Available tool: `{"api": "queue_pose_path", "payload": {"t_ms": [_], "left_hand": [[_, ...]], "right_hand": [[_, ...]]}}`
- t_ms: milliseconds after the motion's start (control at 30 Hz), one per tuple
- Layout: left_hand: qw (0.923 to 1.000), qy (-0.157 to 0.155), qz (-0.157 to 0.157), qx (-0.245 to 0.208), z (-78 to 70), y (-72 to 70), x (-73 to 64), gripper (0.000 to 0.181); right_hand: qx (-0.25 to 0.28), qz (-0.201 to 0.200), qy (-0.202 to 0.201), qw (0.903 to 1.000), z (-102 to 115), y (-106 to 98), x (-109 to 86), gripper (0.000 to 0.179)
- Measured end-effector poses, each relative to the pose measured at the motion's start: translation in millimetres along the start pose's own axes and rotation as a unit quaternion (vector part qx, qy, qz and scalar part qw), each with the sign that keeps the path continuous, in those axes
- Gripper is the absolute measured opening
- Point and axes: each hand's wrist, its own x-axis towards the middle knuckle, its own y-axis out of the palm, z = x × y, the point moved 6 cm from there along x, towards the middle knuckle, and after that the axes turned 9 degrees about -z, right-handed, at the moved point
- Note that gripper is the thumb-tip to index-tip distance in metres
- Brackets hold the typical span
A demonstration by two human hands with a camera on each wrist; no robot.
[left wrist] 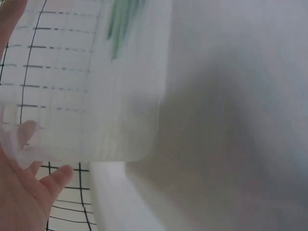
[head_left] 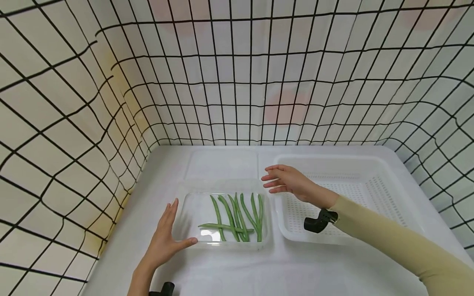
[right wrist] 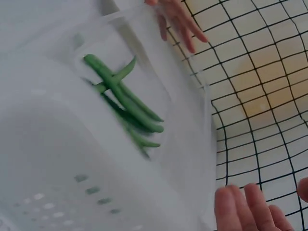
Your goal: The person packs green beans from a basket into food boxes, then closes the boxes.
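Note:
Several green beans (head_left: 259,230) lie in a clear plastic container (head_left: 196,209) on the white table. Most point away from the head camera, and one lies crosswise. My left hand (head_left: 164,242) is spread beside the container's left side, thumb near its front left corner. In the left wrist view, fingers (left wrist: 60,179) show around and through the clear wall; whether they touch it I cannot tell. My right hand (head_left: 290,181) hovers above the gap between the container and a white basket (head_left: 279,218), fingers extended and holding nothing.
The basket has a perforated floor and stands at the right. Behind the container lies a flat, pale rectangular sheet, perhaps a lid (head_left: 222,164). Black wire grid (head_left: 252,82) walls rise at the back and both sides. Each wrist carries a black camera (head_left: 314,224).

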Motion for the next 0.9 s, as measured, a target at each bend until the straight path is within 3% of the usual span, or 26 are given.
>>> {"api": "queue_pose_path", "payload": {"t_ms": [100, 200, 300, 367, 500, 633, 767, 900], "left_hand": [[0.9995, 0.024, 0.010, 0.019, -5.0, -9.2, 0.2, 0.119], [0.9974, 0.055, 0.009, 0.045, -15.3, -25.9, 12.6, 0.113], [0.9957, 0.072, 0.032, 0.049, -25.5, -41.8, 42.1, 0.097], [0.9953, 0.066, 0.061, 0.035, -30.1, -48.3, 67.2, 0.087], [0.9904, 0.006, 0.132, -0.042, -31.8, -47.8, 124.8, 0.074], [0.9721, -0.096, 0.183, -0.111, -18.8, -26.2, 173.0, 0.073], [0.9590, -0.170, 0.195, -0.116, 2.8, 5.2, 201.9, 0.078], [0.9474, -0.220, 0.211, -0.098, 14.4, 26.6, 212.8, 0.081]], "right_hand": [[0.008, 0.023, -0.006, 0.9997, 6, 9, 8.4, 0.057], [0.036, 0.036, -0.005, 0.9987, 14, 14, 18.6, 0.064], [0.060, 0.032, 0.003, 0.9977, 22, 15, 32.9, 0.069], [0.075, 0.022, 0.024, 0.9967, 24, 14, 45.1, 0.074], [0.133, 0.001, 0.093, 0.9868, 25, 15, 75.5, 0.082], [0.178, -0.034, 0.153, 0.9715, 19, 19, 104.4, 0.084], [0.151, -0.080, 0.176, 0.9695, 1, 21, 126.2, 0.083], [0.112, -0.109, 0.185, 0.9703, -16, 26, 136.4, 0.084]]}}
